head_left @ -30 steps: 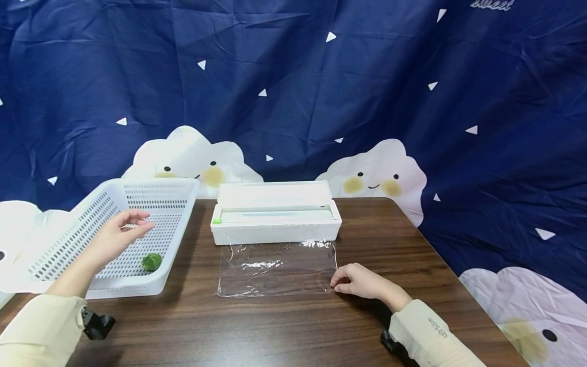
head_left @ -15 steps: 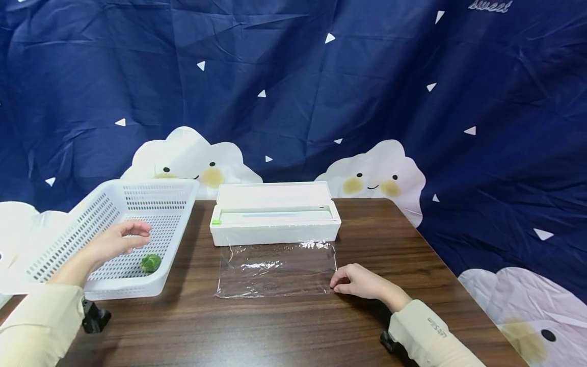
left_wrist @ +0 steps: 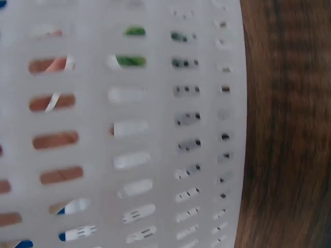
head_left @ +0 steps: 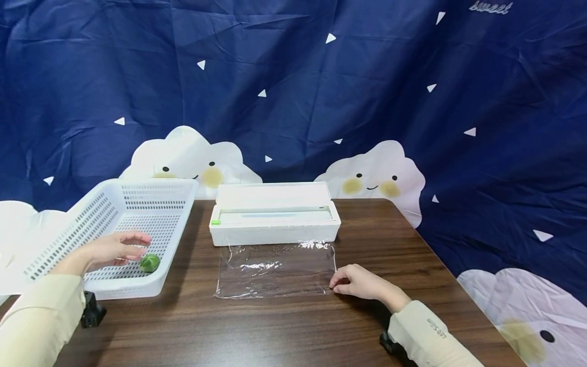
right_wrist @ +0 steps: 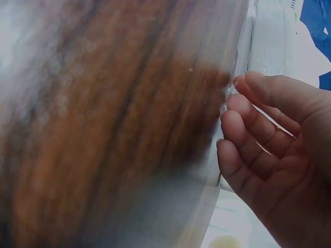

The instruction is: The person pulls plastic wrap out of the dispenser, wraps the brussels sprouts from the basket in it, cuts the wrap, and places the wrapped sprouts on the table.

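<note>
In the head view my left hand [head_left: 114, 248] reaches into a white slotted basket [head_left: 180, 244], fingers parted and lightly bent, with nothing between them. Just below its fingertips lies a small, round, leafy green vegetable like a Brussels sprout [head_left: 149, 263]. The left wrist view is mostly filled by the basket wall [left_wrist: 160, 111]; bits of hand and green show through its slots. At the near right corner of a clear sheet of cling film [head_left: 275, 278], my right hand [head_left: 359, 281] pinches the edge between thumb and forefinger. In the right wrist view that hand [right_wrist: 274, 134] has its other fingers curved along the film's edge.
Behind the film stands a long white cling film box [head_left: 275, 234], its lid raised; the sheet runs out from its front. A bright green piece [head_left: 215, 222] sits at its left end. The brown wooden table [head_left: 238, 331] ends at a dark blue cloud-patterned curtain [head_left: 293, 92].
My left hand has come down lower in the basket, close to the green vegetable. The right hand has stayed at the film's corner.
</note>
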A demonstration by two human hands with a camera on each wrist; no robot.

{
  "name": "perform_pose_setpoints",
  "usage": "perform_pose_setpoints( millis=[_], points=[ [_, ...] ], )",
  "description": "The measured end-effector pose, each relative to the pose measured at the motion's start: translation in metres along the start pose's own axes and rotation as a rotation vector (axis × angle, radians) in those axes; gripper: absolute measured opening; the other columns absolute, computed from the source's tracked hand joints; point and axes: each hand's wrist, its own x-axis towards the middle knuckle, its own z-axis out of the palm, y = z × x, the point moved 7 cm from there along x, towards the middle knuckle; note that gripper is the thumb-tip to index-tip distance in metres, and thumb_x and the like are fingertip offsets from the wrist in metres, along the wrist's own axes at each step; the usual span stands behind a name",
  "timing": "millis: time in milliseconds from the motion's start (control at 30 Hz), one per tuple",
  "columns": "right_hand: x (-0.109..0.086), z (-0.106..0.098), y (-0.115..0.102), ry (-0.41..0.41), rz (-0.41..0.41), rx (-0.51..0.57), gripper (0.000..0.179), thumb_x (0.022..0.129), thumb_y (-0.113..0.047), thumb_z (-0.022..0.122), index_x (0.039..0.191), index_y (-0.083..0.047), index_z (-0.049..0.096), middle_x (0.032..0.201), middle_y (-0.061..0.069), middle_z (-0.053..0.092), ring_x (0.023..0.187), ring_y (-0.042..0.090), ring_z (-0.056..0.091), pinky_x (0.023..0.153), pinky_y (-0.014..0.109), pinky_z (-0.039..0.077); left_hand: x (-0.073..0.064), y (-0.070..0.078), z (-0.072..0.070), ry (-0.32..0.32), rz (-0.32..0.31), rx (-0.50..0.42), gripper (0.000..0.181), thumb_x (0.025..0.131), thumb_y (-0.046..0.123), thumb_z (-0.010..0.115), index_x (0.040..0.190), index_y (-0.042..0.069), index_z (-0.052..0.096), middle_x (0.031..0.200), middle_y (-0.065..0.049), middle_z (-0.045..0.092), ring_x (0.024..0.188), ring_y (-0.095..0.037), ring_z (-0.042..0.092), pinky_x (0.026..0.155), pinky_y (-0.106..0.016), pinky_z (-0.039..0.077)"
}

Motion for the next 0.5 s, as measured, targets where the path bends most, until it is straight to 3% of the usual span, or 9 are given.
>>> perform_pose_setpoints(
  millis=[100,333,500],
  points=[
    [-0.001,0.0,0.001,0.0,0.008,-0.002,0.005,0.082,-0.005,0.066,0.082,-0.01,0.068,0.08,-0.011,0.061,0.075,0.002,0.052,0.07,0.029,0.048,0.002,-0.005,0.0,-0.022,-0.024,-0.044,0.053,0.09,0.015,0.06,0.128,-0.009,0.033,0.128,-0.018,0.045,0.094,-0.019,0.056,0.072,-0.034,0.045],
    [-0.001,-0.001,-0.001,0.009,-0.01,0.004,0.005,0.082,-0.005,0.066,0.081,-0.01,0.068,0.08,-0.01,0.061,0.075,0.003,0.052,0.069,0.029,0.048,0.002,-0.011,0.0,-0.054,-0.071,-0.146,0.06,0.089,0.014,0.06,0.135,-0.008,0.027,0.14,-0.027,0.027,0.097,-0.021,0.057,0.078,-0.037,0.046],
    [-0.001,-0.002,0.0,0.001,0.017,0.022,0.006,0.083,-0.005,0.066,0.081,-0.011,0.068,0.08,-0.01,0.061,0.075,0.003,0.052,0.069,0.029,0.048,0.0,-0.015,0.004,-0.096,-0.112,-0.192,0.065,0.089,0.012,0.06,0.139,-0.006,0.022,0.139,-0.022,0.033,0.098,-0.027,0.058,0.081,-0.041,0.047]
  ],
)
